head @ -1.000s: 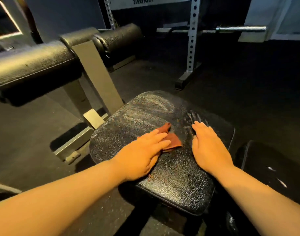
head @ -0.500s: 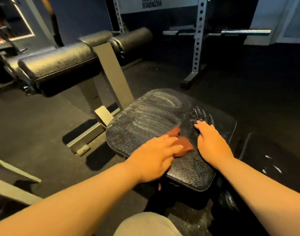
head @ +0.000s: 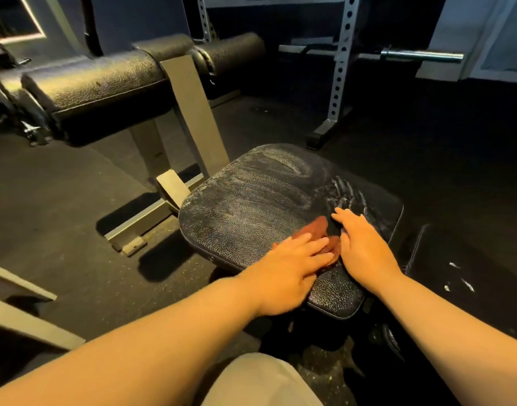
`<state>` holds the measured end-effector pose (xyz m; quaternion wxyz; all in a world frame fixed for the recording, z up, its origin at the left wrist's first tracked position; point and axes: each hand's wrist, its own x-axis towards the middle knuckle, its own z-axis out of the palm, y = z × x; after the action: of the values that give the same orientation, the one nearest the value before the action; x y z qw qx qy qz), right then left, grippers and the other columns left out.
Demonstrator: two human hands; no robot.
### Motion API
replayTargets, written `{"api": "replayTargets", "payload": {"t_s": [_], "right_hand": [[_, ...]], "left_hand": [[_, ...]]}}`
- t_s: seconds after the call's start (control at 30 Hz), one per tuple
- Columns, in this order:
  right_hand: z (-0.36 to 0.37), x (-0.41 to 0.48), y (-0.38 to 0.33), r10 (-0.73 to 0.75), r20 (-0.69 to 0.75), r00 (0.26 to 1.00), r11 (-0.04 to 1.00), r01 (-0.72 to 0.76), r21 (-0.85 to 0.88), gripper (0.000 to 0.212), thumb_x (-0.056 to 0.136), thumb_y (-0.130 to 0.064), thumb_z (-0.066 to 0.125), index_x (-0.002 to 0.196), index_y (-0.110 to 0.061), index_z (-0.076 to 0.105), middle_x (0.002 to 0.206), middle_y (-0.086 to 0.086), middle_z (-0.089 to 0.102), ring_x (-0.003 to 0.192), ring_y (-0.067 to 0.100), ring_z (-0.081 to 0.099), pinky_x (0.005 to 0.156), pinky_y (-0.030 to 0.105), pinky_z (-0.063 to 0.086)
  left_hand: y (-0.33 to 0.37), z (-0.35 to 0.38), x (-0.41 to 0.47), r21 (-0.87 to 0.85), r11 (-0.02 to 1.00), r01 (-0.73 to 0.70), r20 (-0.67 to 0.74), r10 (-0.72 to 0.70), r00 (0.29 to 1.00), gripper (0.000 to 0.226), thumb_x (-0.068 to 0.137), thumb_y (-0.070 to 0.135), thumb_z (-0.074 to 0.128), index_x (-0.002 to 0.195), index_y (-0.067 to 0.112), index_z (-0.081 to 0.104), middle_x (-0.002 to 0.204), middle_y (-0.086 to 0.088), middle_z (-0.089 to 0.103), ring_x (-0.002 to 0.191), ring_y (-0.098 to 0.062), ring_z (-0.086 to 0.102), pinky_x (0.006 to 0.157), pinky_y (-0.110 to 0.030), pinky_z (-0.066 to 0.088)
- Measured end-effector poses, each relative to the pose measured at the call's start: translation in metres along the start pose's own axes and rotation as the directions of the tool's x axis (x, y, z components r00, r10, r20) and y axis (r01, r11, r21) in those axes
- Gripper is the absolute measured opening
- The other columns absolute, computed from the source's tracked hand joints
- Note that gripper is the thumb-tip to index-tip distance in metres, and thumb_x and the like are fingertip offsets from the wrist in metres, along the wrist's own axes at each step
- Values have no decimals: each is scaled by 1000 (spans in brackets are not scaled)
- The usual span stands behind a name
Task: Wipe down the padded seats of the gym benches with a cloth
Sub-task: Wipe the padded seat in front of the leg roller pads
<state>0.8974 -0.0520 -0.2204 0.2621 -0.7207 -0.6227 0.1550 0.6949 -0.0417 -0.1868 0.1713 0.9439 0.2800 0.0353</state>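
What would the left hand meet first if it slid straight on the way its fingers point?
Probably the right hand: the left hand, flat on the cloth, points right and slightly away across the seat pad toward it.

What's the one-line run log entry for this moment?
step: wiping | left hand: pressing flat on rust-brown cloth | right hand: flat on black padded vinyl seat | seat: pale smears across far part

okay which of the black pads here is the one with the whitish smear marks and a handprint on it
The flat seat pad nearest the person, under both hands, with the brown cloth on it. The long pad and the roller pads behind it show no such marks.
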Motion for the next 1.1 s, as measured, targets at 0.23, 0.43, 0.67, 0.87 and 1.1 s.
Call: {"api": "replayTargets", "payload": {"t_s": [0.23, 0.43, 0.67, 0.87, 1.1], "right_hand": [[1, -13, -31, 56, -54, 997, 990, -48, 135, 35, 105, -21, 44, 138, -20, 56, 147, -2, 52, 142, 20, 39, 121, 42, 26], [16, 4, -65, 147, 46, 988, 970, -153, 188, 43, 102, -41, 48, 124, -7, 63, 156, 7, 39, 150, 20, 21, 123, 41, -4], [20, 7, -69, 121, -23, 992, 986, -117, 121, 29, 99, -17, 50, 71, -19, 41, 145, 10, 46, 148, 22, 25, 121, 42, -13], [-18, 20, -16, 363, -248, 898, 931, -355, 79, 11, 78, 1, 46, 72, -5, 54, 86, 16, 56, 102, 45, 50, 123, 55, 10], [25, 4, -73, -1, 157, 988, 925, 60, -375, 60, 102, -51, 16, 157, -28, 21, 167, 6, 11, 152, 38, 7, 121, 52, 2]], "left_hand": [[-69, -34, -11, -42, 900, 433, -247, -430, 868, 48, 101, 25, 42, 149, 30, 43, 160, 3, 27, 145, -24, 24, 122, -40, 15], [-23, -18, 3, -546, 743, 388, -120, -527, 841, 76, 76, 24, 44, 151, 28, 31, 150, 2, 38, 142, -22, 30, 118, -51, 23], [-29, -14, -5, -454, 831, 321, -242, -462, 853, 64, 96, 23, 42, 154, 39, 20, 152, 4, 44, 138, -18, 41, 114, -44, 34], [-27, -14, -9, -136, 943, 305, -318, -333, 888, 31, 102, 27, 39, 129, 20, 54, 119, -1, 63, 113, -25, 55, 96, -43, 43], [-50, -5, -13, 6, 937, 349, -381, -320, 867, 64, 88, 36, 22, 134, 10, 59, 142, -8, 56, 135, -28, 47, 112, -41, 37]]}}
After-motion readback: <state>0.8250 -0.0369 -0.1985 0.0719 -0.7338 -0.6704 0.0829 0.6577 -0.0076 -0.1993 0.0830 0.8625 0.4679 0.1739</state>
